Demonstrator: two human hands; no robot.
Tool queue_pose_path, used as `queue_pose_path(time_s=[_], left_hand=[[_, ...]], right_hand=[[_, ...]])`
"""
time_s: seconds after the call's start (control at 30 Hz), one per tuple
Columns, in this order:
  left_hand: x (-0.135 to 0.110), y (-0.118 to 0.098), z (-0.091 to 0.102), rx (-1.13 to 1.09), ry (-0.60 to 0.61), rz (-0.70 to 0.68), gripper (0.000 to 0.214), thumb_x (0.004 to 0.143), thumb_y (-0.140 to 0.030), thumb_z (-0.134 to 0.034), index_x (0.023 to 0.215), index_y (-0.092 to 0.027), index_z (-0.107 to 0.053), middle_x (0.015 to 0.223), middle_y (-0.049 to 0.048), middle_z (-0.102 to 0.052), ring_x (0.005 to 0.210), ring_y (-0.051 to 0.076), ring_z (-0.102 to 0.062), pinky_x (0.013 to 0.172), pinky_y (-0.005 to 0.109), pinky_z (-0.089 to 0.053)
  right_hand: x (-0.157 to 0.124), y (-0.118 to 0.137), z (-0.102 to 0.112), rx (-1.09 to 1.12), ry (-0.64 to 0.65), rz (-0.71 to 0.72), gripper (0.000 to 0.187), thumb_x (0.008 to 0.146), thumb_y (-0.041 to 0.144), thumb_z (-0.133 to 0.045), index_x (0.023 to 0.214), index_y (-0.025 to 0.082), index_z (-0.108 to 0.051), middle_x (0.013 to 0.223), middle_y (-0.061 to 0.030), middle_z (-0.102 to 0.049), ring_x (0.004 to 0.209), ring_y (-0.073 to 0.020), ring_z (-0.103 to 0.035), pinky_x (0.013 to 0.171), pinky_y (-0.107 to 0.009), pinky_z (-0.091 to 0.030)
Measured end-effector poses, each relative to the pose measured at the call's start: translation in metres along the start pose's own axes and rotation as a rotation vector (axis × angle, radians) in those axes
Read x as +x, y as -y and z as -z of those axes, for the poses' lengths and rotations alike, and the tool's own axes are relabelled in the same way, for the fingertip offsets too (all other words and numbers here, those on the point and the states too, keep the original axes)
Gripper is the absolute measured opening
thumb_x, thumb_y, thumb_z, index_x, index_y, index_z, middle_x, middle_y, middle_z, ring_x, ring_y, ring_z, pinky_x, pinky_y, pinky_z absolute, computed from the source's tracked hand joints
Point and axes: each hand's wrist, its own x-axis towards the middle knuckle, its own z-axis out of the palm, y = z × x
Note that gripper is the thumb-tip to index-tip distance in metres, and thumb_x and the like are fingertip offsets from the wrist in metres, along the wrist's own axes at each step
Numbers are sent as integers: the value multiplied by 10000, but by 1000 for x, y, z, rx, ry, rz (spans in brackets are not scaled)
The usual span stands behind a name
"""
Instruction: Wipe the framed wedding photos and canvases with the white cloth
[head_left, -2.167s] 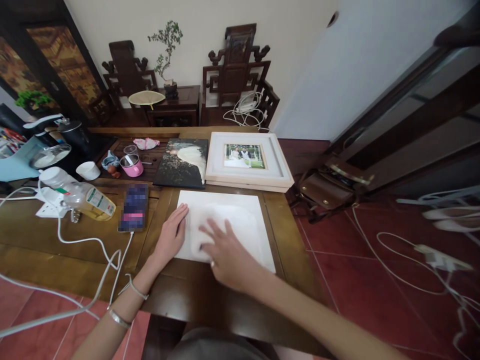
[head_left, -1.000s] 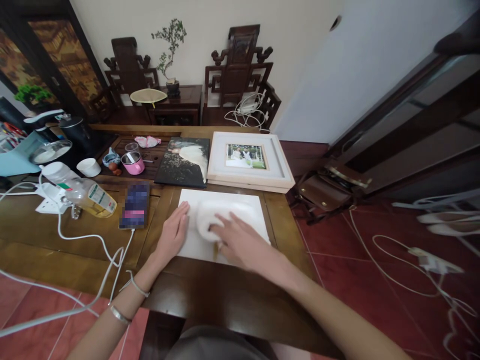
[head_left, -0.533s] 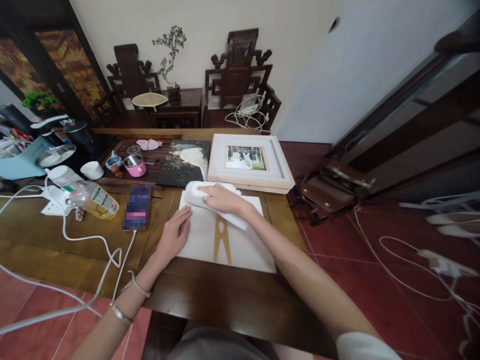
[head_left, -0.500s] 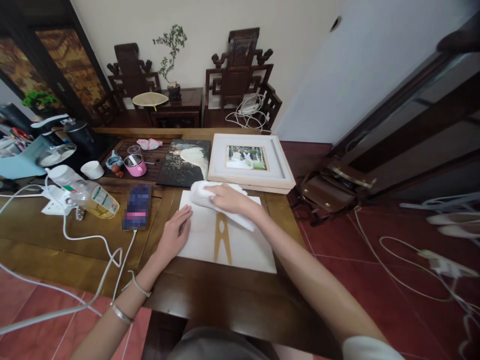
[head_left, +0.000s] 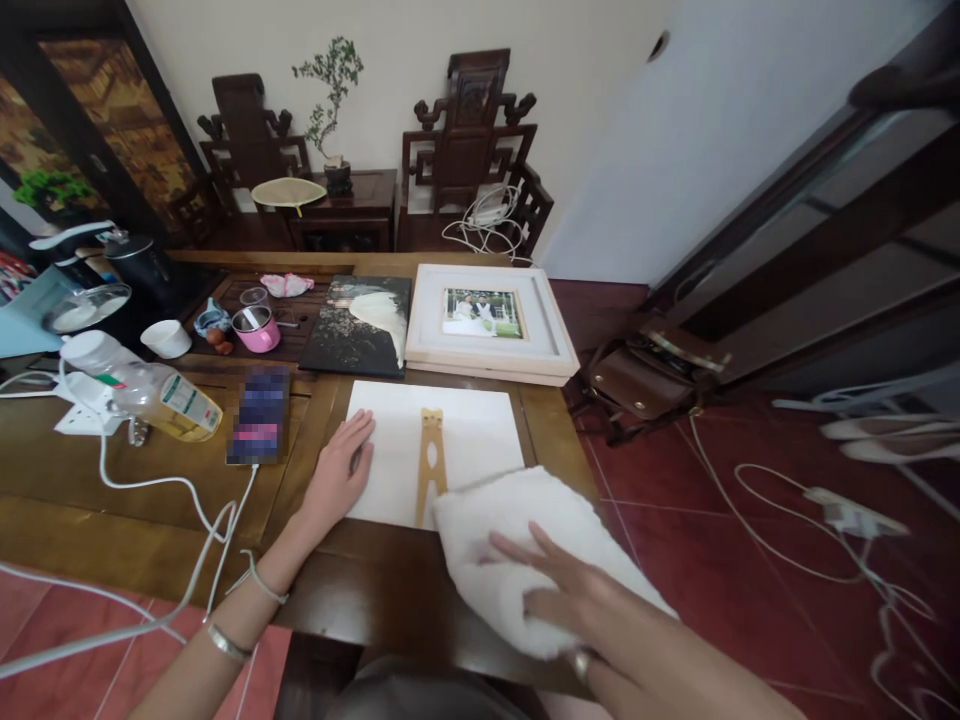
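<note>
A white board lies flat on the wooden table, with a tan wooden stand piece along its middle. My left hand rests flat and open on the board's left edge, fingers stretched out. My right hand lies with spread fingers on a white cloth, pressing it down over the board's near right corner and the table's front edge. The cloth hides that corner.
Behind the board lie a dark photo print and a white framed photo. To the left are a phone, a plastic bottle, white cables, a pink cup and a kettle. A brown bag sits on the red floor at right.
My right hand has dragged the cloth from the board's far edge down to its near right corner, uncovering the wooden stand piece. The left hand has stayed in place.
</note>
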Motion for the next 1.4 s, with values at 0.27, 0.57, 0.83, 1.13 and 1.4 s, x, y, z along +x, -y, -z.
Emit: queue_pose_path(time_s=[0.27,0.57,0.83,1.13,1.4], left_hand=[[1,3,1,0,-7,-22,359,922,-255,-466,1248,-196,-606,1345,102,-573,1318,239,-465,1130,502,-343],[0,5,1,-11,-8,-20,364,922,-259,-467,1254,-194,-602,1357,102,-563,1324,235,-458,1129,497,-348],[1,0,2,5,11,-9,369,919,-240,-464,1259,-185,-597,1363,106,-556,1329,239,-451,1137,491,-337],[1,2,2,-5,9,-1,360,923,-244,-463,1246,-174,-608,1352,104,-567,1325,233,-457,1131,479,-351],[1,1,2,5,9,1,367,922,-246,-464,1250,-165,-605,1356,114,-562,1324,239,-458,1132,473,-349]], right_hand=[[58,-63,14,21,-215,-177,434,724,100,-401,1048,231,-659,1241,-56,-639,1329,-304,-421,1036,-524,-408],[119,-35,-10,-74,-353,-77,431,707,38,-404,1078,79,-617,1417,-195,-467,1432,-328,-182,1137,-618,-104],[44,3,-44,-22,-155,211,414,518,64,-454,845,189,-674,1471,-76,-433,1429,-283,-212,1167,-576,-102],[99,-88,10,-135,-423,-55,380,693,93,-385,957,168,-646,1348,-130,-564,1366,-290,-365,1115,-562,-276],[75,-53,-2,-142,-294,-49,350,672,65,-405,922,149,-634,1403,-176,-496,1400,-324,-281,1107,-597,-269]])
